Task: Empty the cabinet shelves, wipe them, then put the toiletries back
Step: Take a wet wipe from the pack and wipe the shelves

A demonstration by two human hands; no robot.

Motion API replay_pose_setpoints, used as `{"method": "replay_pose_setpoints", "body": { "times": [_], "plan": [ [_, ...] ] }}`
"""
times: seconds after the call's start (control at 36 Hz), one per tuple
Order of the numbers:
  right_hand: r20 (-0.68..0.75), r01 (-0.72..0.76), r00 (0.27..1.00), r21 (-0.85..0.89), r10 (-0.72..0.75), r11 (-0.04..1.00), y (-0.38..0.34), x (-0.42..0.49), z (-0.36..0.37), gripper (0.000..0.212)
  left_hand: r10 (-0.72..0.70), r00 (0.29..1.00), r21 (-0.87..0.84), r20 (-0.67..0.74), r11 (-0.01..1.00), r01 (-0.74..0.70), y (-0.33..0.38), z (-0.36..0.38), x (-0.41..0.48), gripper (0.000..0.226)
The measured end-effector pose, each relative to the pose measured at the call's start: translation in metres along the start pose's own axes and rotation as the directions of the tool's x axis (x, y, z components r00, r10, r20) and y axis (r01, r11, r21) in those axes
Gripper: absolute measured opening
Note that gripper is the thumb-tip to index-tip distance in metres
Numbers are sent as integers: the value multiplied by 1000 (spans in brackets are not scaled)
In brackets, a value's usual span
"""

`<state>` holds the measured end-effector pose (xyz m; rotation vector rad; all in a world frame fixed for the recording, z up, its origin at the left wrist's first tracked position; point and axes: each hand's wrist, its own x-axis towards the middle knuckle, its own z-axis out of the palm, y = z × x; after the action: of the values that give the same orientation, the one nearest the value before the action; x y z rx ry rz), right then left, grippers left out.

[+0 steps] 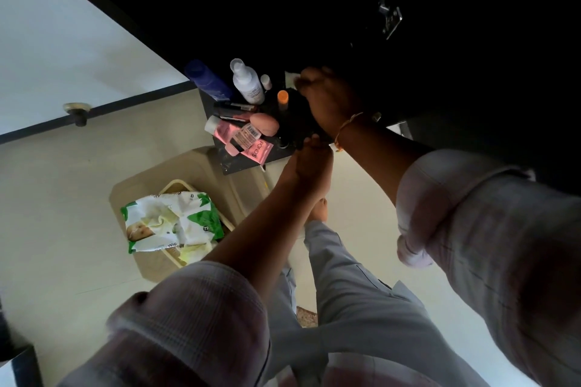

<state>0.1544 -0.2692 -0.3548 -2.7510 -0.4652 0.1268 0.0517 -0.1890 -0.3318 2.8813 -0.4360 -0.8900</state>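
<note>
The person stands at a dark open cabinet, both arms reaching up, pale sleeves rolled to the elbow. The right hand, with an orange thread band at the wrist, is pushed into the shadowed opening, its fingers closed round a small white wipe that shows just past the knuckles. The left hand is lower, its fingers curled onto the edge of a black object too dark to make out.

The toiletries are crowded on a dark flat board jutting out beside the hands. There is a blue plastic bottle, a white bottle with a clear cap, an orange-capped tube, a pink egg-shaped make-up sponge and a pink Pond's tube lying flat at the near edge.

Down on the pale floor, a green-and-white soft pack of wet wipes rests on a beige plastic stool. A metal hinge glints inside the cabinet.
</note>
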Motion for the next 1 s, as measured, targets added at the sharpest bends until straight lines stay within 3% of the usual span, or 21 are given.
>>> {"method": "replay_pose_setpoints", "body": {
  "times": [0.25,0.44,0.56,0.72,0.81,0.86,0.94,1.0],
  "plan": [
    [33,26,999,24,-27,999,-9,-47,-8,24,16,1000,-114,-5,993,-16,-3,12,-13,74],
    [143,67,988,-7,-65,998,-15,-83,-4,30,55,998,-127,-41,990,-60,-3,23,-38,65],
    [106,48,993,-3,-47,999,-21,-103,-8,33,118,993,-145,-1,982,-117,-8,35,-60,62],
    [183,-47,983,81,32,996,-39,-142,-2,25,33,998,-354,-56,934,-51,-19,39,-93,47],
    [223,-214,959,167,175,963,-57,-157,4,31,-127,991,-521,-46,849,85,-27,39,-108,44],
    [205,-305,946,313,250,899,-77,-164,3,26,-243,970,-641,3,744,189,-35,37,-116,42],
    [288,-469,882,484,372,739,-105,-167,5,18,-358,931,-791,67,551,268,-51,38,-124,33],
    [362,-538,843,555,398,634,-122,-165,11,15,-424,898,-893,114,352,280,-62,37,-132,24]
  ]
}}
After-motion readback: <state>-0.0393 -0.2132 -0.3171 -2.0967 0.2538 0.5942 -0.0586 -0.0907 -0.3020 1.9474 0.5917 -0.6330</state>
